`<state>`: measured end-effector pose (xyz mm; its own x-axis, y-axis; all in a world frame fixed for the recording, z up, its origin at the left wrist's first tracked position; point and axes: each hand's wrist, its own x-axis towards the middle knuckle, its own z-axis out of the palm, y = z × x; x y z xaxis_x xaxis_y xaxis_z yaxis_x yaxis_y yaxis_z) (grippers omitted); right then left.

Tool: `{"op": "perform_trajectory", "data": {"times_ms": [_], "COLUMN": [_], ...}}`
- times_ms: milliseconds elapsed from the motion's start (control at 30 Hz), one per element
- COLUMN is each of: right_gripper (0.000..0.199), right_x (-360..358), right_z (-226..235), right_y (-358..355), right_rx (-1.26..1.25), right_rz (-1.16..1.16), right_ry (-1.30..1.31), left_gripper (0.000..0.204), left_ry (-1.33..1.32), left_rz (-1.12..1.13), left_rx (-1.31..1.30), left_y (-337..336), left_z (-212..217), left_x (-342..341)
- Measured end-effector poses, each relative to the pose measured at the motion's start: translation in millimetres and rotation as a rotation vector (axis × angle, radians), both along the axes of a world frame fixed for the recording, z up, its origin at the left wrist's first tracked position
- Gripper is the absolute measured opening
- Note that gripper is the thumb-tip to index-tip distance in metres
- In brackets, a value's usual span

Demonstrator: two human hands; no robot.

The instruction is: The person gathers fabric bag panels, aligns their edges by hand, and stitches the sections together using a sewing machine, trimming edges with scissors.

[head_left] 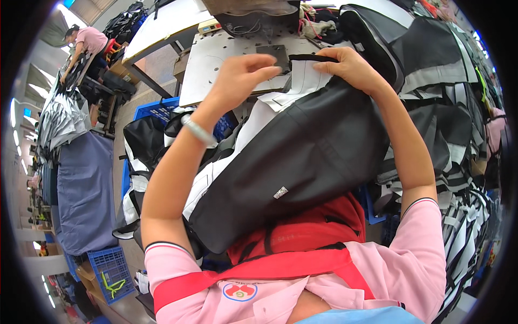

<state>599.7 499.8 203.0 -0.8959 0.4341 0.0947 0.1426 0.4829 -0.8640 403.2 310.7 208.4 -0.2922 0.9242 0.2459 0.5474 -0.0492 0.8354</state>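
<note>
A large black panel of smooth, coated-looking fabric [302, 156] with a white underside [307, 75] lies slanting across my lap and up onto the machine table. Its upper end carries a narrow black edge strip [312, 57]. Thumb and fingers of my right hand [350, 67] pinch that end at the strip's right side. Just left of the strip, my left hand [245, 78] is raised, slightly blurred, its thumb and forefinger apart with nothing visible between them. A small pale label [280, 192] shows on the black face. Beyond the hands stands a sewing machine [253, 16] with a metal plate [272, 54].
A blue crate [156, 109] with black and white pieces stands left of my lap. Stacked black and white panels [442, 119] crowd the right. A red cloth [318, 227] covers my lap. Another person [89, 43] bends over pieces at far left.
</note>
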Motion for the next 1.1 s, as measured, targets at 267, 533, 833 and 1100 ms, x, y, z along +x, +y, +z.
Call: {"op": "perform_trajectory", "data": {"times_ms": [267,533,833,1100], "right_gripper": [0.034,0.038,0.041,0.033], "right_x": [-26.8,-55.6,-78.9,-86.2], "right_z": [-5.6,-17.7,-30.2,-33.2], "right_y": [9.3,29.1,47.7,50.7], "right_rx": [-0.04,-0.052,-0.143,-0.209], "right_rz": [0.067,0.079,0.087,0.078], "right_ry": [-0.042,-0.115,-0.097,-0.086], "left_gripper": [0.028,0.021,0.022,0.018], "left_ry": [-0.547,-0.566,-0.834,-0.888], "left_rz": [0.011,0.086,0.069,0.045], "left_rx": [0.038,0.079,0.054,0.081], "left_y": [50.4,66.1,76.8,85.6], "left_z": [-39.7,-54.5,-62.0,-68.6], "left_x": [-13.4,-31.9,-50.2,-59.6]}}
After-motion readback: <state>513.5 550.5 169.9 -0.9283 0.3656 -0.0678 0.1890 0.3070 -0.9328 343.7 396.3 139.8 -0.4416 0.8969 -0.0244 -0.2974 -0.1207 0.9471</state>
